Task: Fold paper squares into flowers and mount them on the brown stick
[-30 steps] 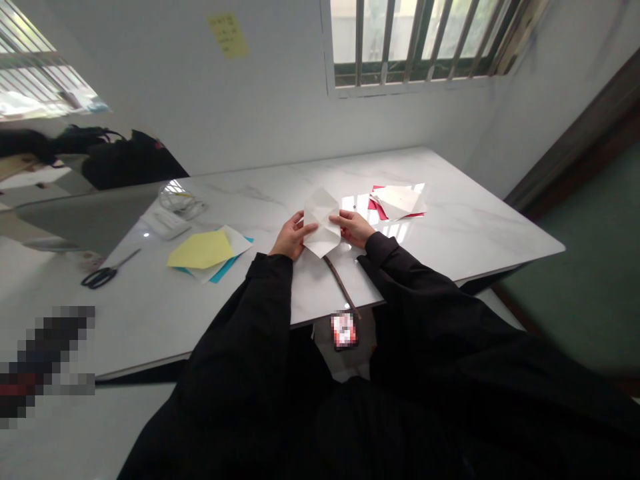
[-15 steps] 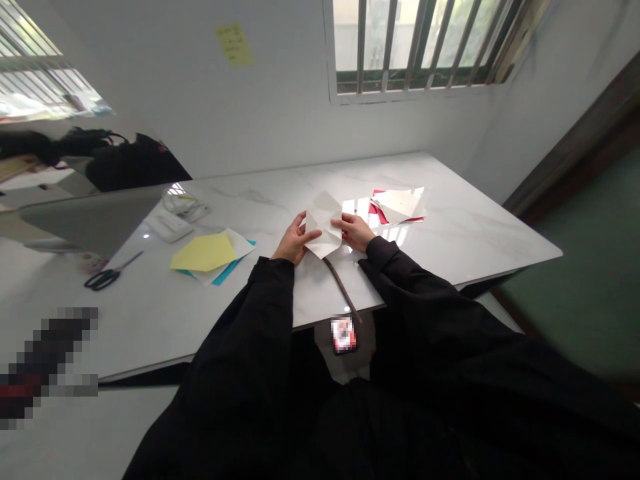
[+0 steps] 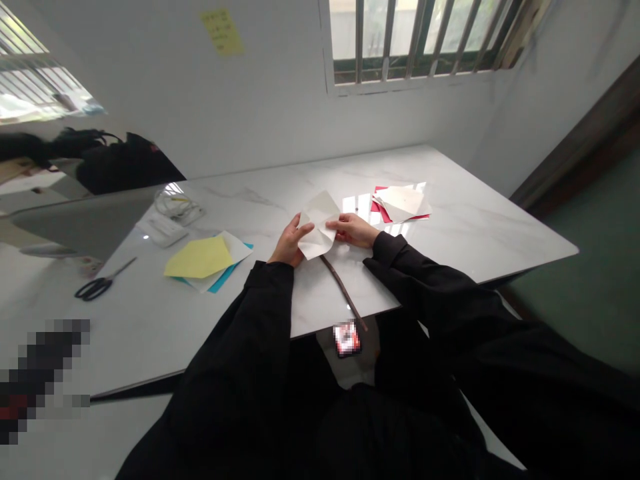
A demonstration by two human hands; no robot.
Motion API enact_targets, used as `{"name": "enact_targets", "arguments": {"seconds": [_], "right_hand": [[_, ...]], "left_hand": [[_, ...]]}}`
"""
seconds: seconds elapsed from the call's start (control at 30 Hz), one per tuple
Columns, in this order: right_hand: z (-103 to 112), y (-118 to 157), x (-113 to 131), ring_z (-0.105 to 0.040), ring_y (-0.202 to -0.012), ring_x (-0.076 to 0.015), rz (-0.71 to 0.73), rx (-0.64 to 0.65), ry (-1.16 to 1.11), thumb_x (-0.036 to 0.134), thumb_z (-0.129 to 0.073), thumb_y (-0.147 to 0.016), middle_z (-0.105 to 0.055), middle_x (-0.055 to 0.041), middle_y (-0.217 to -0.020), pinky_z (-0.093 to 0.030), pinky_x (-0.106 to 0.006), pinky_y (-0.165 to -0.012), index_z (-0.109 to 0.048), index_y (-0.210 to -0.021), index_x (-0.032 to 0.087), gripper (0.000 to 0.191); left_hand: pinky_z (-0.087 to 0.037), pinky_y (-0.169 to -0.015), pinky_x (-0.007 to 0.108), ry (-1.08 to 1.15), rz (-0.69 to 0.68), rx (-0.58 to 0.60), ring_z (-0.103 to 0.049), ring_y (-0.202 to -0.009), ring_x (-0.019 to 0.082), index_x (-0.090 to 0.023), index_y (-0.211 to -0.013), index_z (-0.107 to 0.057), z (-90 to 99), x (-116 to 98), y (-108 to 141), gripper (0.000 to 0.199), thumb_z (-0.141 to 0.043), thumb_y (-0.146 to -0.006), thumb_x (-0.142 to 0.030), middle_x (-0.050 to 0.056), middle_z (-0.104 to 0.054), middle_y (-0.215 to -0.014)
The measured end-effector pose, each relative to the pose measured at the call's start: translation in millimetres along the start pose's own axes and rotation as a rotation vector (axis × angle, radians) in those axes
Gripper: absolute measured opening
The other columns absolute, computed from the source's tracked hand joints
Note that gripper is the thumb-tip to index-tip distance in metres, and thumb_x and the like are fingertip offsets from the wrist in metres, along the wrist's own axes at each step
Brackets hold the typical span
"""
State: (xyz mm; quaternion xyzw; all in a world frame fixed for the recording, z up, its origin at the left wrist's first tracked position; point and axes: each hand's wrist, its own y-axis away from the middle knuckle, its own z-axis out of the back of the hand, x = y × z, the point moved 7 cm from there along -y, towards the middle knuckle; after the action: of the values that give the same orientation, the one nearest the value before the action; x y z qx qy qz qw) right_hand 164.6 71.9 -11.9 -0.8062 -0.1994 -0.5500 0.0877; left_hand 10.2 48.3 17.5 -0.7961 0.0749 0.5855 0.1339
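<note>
A creased sheet of off-white paper (image 3: 316,241) is held up over the table between both my hands. My left hand (image 3: 290,243) grips its left edge, thumb on the front face and fingers behind. On the other side my right hand (image 3: 355,230) pinches the paper near its right edge, thumb and fingertips closed. Fold lines cross the sheet. A thin brown stick (image 3: 345,293) lies below the paper, its lower end jutting past the table edge and its upper end close beneath the paper.
Yellow, white and blue paper sheets (image 3: 200,259) lie to the left. Black-handled scissors (image 3: 95,288) are further left, near a white box with a cable (image 3: 165,228). Red and cream sheets (image 3: 403,203) lie at right. A phone-like pixelated object (image 3: 347,338) is below the table edge.
My right hand has shifted slightly along the paper and its wrist has moved a little right. The paper stays in both hands. The whole view has tilted slightly.
</note>
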Motion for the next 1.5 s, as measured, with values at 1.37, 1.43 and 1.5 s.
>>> {"name": "enact_targets", "arguments": {"seconds": [1.37,1.43,1.5], "right_hand": [[-1,3,4,-0.054,-0.066,-0.0103,0.122,0.035,0.082,0.036,-0.094,-0.072,-0.07,-0.0019,-0.081,-0.042,-0.022,-0.057,-0.073,-0.086,0.015,0.033],[-1,3,4,-0.052,-0.065,-0.0103,0.142,0.003,0.108,0.036,-0.093,-0.073,-0.069,-0.0016,-0.079,-0.04,-0.023,-0.055,-0.073,-0.086,0.015,0.032],[0,3,5,-0.051,-0.063,-0.0104,0.16,-0.031,0.147,0.036,-0.091,-0.074,-0.068,-0.0013,-0.076,-0.038,-0.023,-0.054,-0.072,-0.085,0.015,0.03]], "left_hand": [[-0.06,-0.082,0.039,-0.155,-0.097,-0.26,-0.076,-0.094,0.028,-0.023,-0.132,-0.056,33.0,3,-7,0.074,-0.09,-0.068,-0.038,0.007,-0.078,-0.108],[-0.058,-0.076,0.035,-0.176,-0.131,-0.315,-0.073,-0.086,0.024,-0.025,-0.122,-0.058,38.9,1,-7,0.066,-0.09,-0.066,-0.036,0.004,-0.077,-0.104],[-0.056,-0.071,0.032,-0.192,-0.163,-0.336,-0.07,-0.079,0.02,-0.025,-0.108,-0.059,38.7,-3,-6,0.053,-0.09,-0.065,-0.034,0.001,-0.075,-0.099]]}}
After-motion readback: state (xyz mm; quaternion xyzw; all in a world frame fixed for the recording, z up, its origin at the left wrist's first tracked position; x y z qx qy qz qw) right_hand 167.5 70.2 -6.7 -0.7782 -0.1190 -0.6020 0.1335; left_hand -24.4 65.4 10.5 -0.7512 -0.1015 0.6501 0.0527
